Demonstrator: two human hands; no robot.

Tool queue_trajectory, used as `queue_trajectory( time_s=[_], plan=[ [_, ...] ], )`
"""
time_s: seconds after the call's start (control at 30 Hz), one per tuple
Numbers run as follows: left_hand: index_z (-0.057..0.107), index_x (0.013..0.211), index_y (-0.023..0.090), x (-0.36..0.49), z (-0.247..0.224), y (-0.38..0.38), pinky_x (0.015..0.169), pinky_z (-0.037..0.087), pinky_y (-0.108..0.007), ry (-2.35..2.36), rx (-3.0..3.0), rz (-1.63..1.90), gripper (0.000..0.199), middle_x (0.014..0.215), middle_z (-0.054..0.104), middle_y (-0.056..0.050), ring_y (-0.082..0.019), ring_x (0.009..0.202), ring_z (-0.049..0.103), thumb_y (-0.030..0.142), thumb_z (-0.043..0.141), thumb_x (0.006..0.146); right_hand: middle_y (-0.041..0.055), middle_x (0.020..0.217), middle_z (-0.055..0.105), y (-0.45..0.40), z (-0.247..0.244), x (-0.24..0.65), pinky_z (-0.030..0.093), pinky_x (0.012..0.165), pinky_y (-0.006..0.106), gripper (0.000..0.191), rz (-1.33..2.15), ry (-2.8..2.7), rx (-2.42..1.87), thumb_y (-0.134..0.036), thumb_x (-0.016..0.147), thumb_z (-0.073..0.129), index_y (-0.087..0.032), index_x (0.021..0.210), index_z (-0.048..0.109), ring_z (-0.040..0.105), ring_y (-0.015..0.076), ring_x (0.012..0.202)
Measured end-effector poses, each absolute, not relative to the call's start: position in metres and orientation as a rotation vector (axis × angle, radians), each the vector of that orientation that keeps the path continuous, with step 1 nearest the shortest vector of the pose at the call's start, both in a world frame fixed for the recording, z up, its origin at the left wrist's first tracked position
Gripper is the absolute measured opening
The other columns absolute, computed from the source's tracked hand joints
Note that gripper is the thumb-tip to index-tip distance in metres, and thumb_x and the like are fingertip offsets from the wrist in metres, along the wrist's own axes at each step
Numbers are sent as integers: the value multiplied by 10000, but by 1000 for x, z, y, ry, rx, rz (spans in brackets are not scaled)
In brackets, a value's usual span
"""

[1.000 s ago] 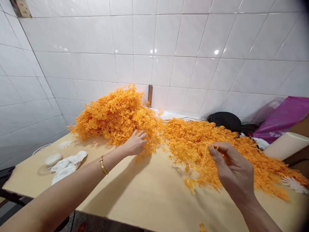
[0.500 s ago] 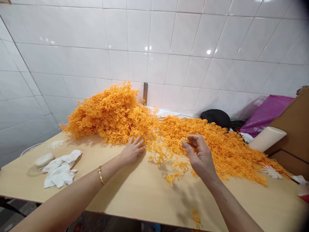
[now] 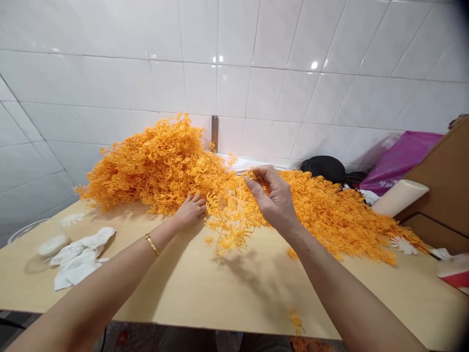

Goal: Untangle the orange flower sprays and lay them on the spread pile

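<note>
A tall heap of orange artificial flower sprigs (image 3: 146, 166) rises on the left of the table. A flatter pile of the same orange sprigs (image 3: 340, 220) spreads along the right. My left hand (image 3: 190, 211) lies against the front edge of the tall heap, fingers stretched out and their tips partly among the sprigs. Between the two piles my right hand (image 3: 273, 195) is raised, thumb and fingers pinched on the stem end of one orange flower sprig (image 3: 232, 215). That sprig hangs down to the left over the table, its branches blurred a little.
On the light wooden table (image 3: 205, 288) lie crumpled white tissue (image 3: 82, 256), a round white item (image 3: 54, 245) and a small loose orange piece (image 3: 296, 320). Behind the right pile are a black case (image 3: 324, 168), purple bag (image 3: 399, 159), white roll (image 3: 401, 198) and cardboard box (image 3: 439, 181).
My right hand has moved left and up with the sprig, which now hangs nearer the tall heap. My left hand remains at the heap's edge. The view has shifted slightly.
</note>
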State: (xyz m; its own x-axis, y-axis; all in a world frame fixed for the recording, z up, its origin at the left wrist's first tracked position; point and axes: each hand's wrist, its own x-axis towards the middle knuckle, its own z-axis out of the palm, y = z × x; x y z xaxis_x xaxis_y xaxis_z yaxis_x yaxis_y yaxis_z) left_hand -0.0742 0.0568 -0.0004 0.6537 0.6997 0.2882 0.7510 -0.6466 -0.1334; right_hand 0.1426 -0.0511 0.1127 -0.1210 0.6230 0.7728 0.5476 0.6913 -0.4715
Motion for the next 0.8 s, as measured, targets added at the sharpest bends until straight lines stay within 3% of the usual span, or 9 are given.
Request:
queue_trajectory(
  time_s=[0.1, 0.23, 0.33, 0.5, 0.63, 0.8],
  plan=[
    [531, 1097, 238, -82, -1, 47, 923, 272, -423, -1047, -2647, -290, 325, 1180, 498, -81, -263, 1205, 284, 269, 388, 806, 73, 922, 506, -53, 86, 166, 406, 760, 332, 159, -19, -2201, -1141, -240, 776, 495, -174, 919, 515, 485, 181, 859],
    [463, 1176, 242, -90, -5, 36, 967, 229, -435, -1007, -2656, -262, 373, 1240, 454, -77, -256, 1249, 216, 242, 354, 819, 146, 1162, 413, -85, 55, 200, 344, 871, 435, 322, -211, -2402, -1386, -234, 789, 468, -169, 1105, 477, 363, 272, 1090],
    [475, 1164, 224, -94, -5, 28, 969, 252, -432, -1017, -2663, -290, 376, 1231, 464, -78, -256, 1247, 217, 207, 339, 813, 147, 1225, 363, -127, 37, 219, 319, 910, 431, 406, -263, -2290, -1456, -305, 822, 417, -171, 1204, 392, 331, 259, 1138],
    [549, 1025, 151, -98, -1, 2, 930, 337, -393, -1108, -2576, -621, 296, 1065, 554, -108, -247, 1171, 320, 237, 347, 827, 147, 1277, 340, -175, -16, 234, 310, 900, 472, 636, -370, -2411, -1440, -491, 745, 467, -189, 1285, 318, 287, 316, 1173],
    [558, 942, 170, -95, 3, -27, 869, 385, -388, -1137, -2588, -815, 220, 944, 576, -82, -226, 1045, 417, 249, 395, 817, 138, 1264, 374, -157, -45, 239, 287, 903, 481, 564, -592, -2350, -1491, -483, 760, 452, -210, 1249, 386, 294, 314, 1167],
    [566, 876, 173, -89, -2, -59, 800, 412, -355, -1367, -2594, -901, 199, 870, 565, -80, -201, 931, 456, 256, 396, 814, 161, 1137, 463, -113, -36, 250, 327, 841, 475, 373, -767, -2159, -1484, -382, 769, 490, -156, 1062, 539, 391, 311, 1061]
  ],
)
